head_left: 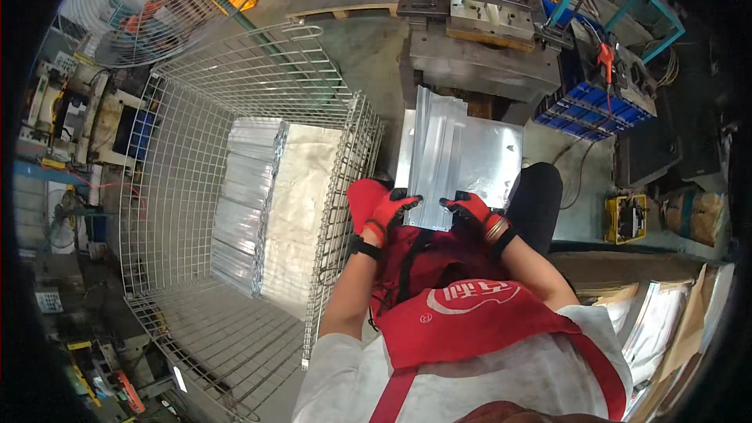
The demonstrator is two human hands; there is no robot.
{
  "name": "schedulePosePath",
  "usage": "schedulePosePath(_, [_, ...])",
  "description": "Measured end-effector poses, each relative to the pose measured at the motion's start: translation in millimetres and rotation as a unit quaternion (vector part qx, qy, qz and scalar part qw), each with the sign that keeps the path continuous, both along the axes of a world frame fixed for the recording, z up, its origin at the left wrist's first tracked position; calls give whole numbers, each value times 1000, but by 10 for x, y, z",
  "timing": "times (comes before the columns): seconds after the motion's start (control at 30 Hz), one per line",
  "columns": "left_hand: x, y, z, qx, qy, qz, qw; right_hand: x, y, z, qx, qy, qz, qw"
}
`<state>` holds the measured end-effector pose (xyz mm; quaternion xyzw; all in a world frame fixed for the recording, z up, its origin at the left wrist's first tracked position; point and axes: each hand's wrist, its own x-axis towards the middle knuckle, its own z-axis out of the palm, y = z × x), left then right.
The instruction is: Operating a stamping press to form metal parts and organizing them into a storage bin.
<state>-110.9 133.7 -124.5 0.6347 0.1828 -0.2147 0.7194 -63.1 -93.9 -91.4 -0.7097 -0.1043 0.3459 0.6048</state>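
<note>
Two stacks of finished ribbed sheet-metal panels [249,196] already lie in the wire mesh crate [157,188], which has room left, press machine [482,39] ahead, while one more ribbed metal panel [458,153] sits gripped at its near edge by left hand [389,211] and right hand [472,210], both red-gloved, closed on it.

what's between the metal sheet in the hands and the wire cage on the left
Both hands, left hand and right hand, grip the near edge of the ribbed metal sheet. Between it and the stacked sheets inside the wire cage stands the cage's right mesh wall, rising beside the sheet's left edge. Nothing else visible intervenes.
</note>
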Motion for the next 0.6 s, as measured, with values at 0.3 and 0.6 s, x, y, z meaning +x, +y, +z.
schedulePosePath(0.3, [-98,-93,209,-337,-38,83,937,175,-185,-326,23,-326,141,934])
schedulePosePath(0.6, [12,-152,229,-293,99,18,951,279,-154,-70,-41,13,117,992])
